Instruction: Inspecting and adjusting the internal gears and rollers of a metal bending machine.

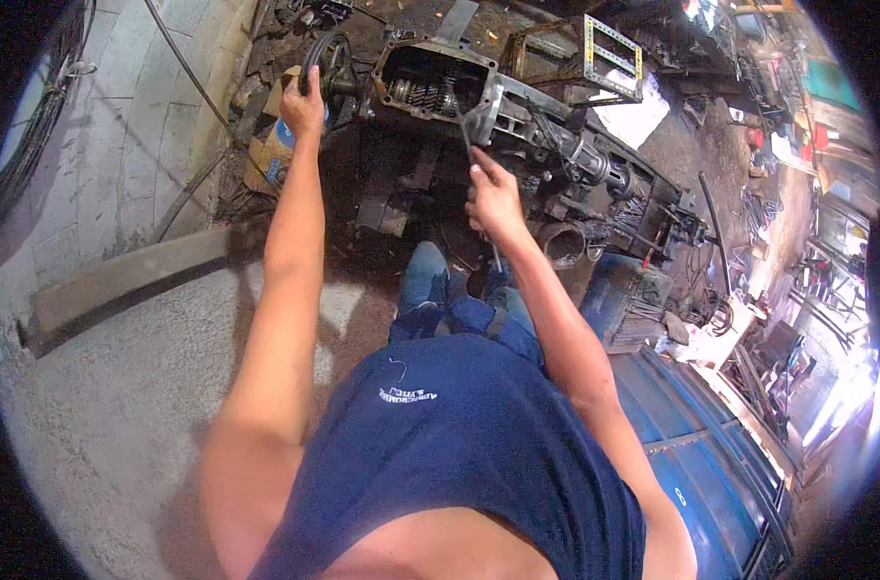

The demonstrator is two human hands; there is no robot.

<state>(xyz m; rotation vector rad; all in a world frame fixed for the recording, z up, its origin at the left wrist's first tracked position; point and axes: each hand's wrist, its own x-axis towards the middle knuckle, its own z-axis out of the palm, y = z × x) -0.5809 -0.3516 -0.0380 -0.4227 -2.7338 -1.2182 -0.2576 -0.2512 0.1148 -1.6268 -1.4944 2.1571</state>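
My left hand (303,108) is closed on the rim of a dark belt pulley (337,62) at the left end of a greasy machine. Its fingers wrap over the near left side of the wheel. Beside the pulley is an open gearbox housing (386,101), uncovered on top, with a row of gears (425,101) inside. My right hand (495,201) grips a long thin metal rod (465,129). The rod's upper end points to the right part of the gearbox opening; whether it touches a gear I cannot tell. Its lower end sticks out below my fist.
Right of the gearbox runs a shaft assembly (585,159). Behind it stands a perforated metal frame (614,58). A cardboard box (266,159) sits left of the pulley by the block wall (102,164). Metal bars (643,314) and a blue metal panel (696,454) lie at right.
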